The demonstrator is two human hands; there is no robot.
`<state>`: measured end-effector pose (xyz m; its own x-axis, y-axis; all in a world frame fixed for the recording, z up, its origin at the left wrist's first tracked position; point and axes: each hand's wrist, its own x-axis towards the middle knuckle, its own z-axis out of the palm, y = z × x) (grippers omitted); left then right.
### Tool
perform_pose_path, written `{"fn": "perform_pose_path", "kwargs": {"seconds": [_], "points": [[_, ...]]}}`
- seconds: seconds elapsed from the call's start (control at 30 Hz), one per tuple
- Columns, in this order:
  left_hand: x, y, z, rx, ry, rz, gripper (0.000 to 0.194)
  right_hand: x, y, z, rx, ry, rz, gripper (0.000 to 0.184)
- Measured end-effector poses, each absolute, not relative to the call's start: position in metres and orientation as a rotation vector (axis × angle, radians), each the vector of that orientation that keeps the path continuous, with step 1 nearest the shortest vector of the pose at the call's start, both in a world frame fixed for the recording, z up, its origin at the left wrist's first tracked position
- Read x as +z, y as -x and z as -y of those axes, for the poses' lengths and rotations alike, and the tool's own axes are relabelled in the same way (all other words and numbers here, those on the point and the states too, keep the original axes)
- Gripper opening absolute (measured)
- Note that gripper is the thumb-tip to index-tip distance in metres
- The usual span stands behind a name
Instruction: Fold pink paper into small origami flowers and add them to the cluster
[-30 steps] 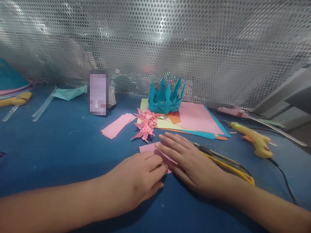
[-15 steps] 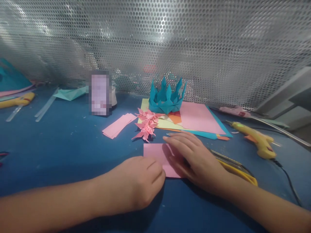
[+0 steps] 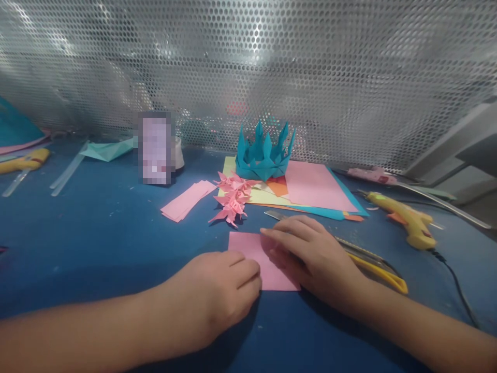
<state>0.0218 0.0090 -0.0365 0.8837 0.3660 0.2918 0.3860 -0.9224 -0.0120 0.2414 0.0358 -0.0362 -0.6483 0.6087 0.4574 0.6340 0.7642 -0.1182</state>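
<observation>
A small pink sheet of paper (image 3: 248, 244) lies on the blue tabletop between my hands. My left hand (image 3: 229, 285) is closed, its curled fingers pressed on the paper's left and lower part; the fingertips are partly hidden. Over the paper's right side rests my right hand (image 3: 306, 251), fingers stretched and slightly bent, thumb lower down. A metal blade tip (image 3: 274, 214) shows just beyond its fingers. Yellow-handled scissors (image 3: 382, 272) lie partly hidden behind the right hand and forearm. Farther back are folded pink paper spiky pieces (image 3: 233, 199) and a stack of pink strips (image 3: 188, 201).
A blue paper crown (image 3: 266, 155) stands on stacked coloured sheets (image 3: 320, 186). A yellow glue gun (image 3: 407, 217) with a cord lies at right, another yellow glue gun (image 3: 29, 160) far left. A blurred-out phone (image 3: 156, 150) stands before a perforated metal panel (image 3: 217, 67).
The pink paper's lower part, creased across before, now lies flatter and reaches closer to me. My left hand has shifted slightly; my right stays over the paper. The view has moved a little.
</observation>
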Motion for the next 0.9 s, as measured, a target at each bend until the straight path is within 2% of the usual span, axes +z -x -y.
{"fn": "perform_pose_path", "kwargs": {"seconds": [0.3, 0.5, 0.9], "points": [[-0.032, -0.022, -0.008, -0.381, 2.955, 0.627, 0.023, -0.036, -0.244, -0.027, 0.059, 0.692, 2.549, 0.026], [-0.031, -0.020, -0.010, -0.428, 2.996, 0.743, 0.017, -0.040, -0.245, -0.028, 0.041, 0.671, 2.697, 0.025], [-0.043, -0.018, -0.010, -0.467, 3.051, 0.878, 0.013, -0.035, -0.246, -0.031, 0.061, 0.609, 2.781, 0.038]]}}
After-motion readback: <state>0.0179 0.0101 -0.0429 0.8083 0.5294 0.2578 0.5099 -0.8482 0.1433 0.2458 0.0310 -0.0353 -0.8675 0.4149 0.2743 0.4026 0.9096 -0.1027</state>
